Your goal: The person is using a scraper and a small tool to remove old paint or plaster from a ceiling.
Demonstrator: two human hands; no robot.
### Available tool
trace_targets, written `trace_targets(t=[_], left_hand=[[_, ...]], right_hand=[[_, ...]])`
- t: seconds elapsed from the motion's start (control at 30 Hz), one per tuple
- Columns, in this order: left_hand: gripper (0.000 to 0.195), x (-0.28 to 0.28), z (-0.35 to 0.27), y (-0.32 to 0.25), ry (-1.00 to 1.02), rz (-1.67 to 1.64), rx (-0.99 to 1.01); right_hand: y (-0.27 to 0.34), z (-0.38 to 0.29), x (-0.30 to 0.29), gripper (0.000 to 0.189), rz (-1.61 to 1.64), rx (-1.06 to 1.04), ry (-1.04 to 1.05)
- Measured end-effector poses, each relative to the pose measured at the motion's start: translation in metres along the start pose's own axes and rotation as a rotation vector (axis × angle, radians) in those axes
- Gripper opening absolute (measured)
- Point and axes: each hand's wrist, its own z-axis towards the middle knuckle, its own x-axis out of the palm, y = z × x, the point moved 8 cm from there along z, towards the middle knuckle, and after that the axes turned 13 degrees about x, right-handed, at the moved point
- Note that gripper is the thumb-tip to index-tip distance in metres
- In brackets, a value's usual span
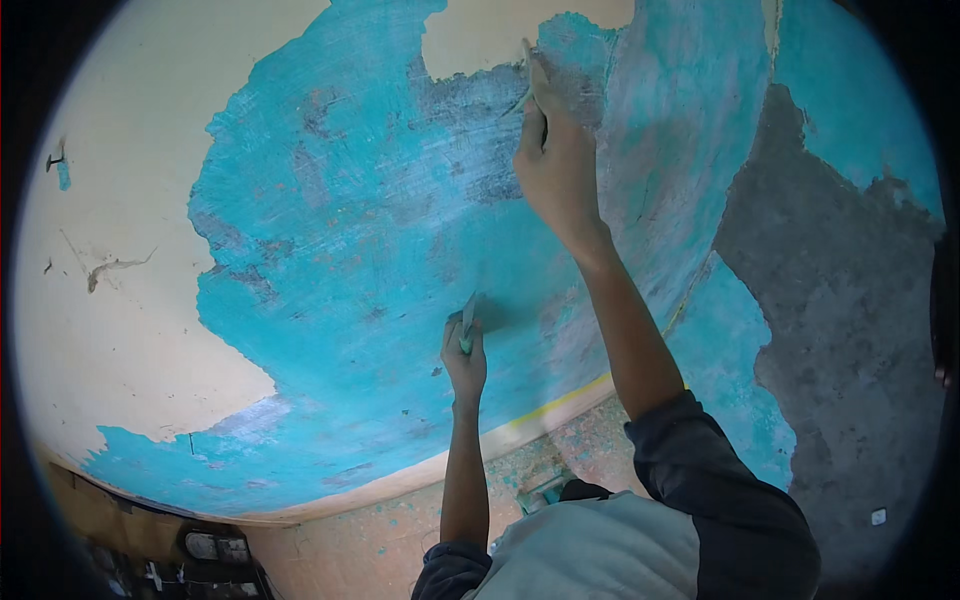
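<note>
In front of me is a wall (360, 247) with worn turquoise paint, scraped grey patches and remaining areas of cream coating (112, 247). My right hand (559, 169), raised high, touches a loose strip of the coating (530, 71) at the lower edge of the upper cream patch (495, 37); whether it also holds a tool there cannot be told. Lower down, my left hand (465, 360) is closed around the green handle of a scraper (469, 319), its thin blade pointing up and casting a shadow on the turquoise paint.
Bare grey plaster (825, 262) covers part of the right wall, with a white socket (879, 516) low down. Paint flakes lie on the floor (360, 555). Dark items (217, 551) stand at the lower left. A hook (54, 162) juts from the wall, far left.
</note>
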Motion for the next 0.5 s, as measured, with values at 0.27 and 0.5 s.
trace_targets(t=[0.27,0.5], left_hand=[[0.012,0.001,0.000,-0.001,-0.017,-0.017,0.000],[0.015,0.003,0.001,0.002,0.022,-0.056,-0.050]], right_hand=[[-0.009,-0.025,0.011,0.059,0.103,-0.179,-0.037],[-0.007,-0.021,0.011,0.057,0.067,-0.085,0.033]])
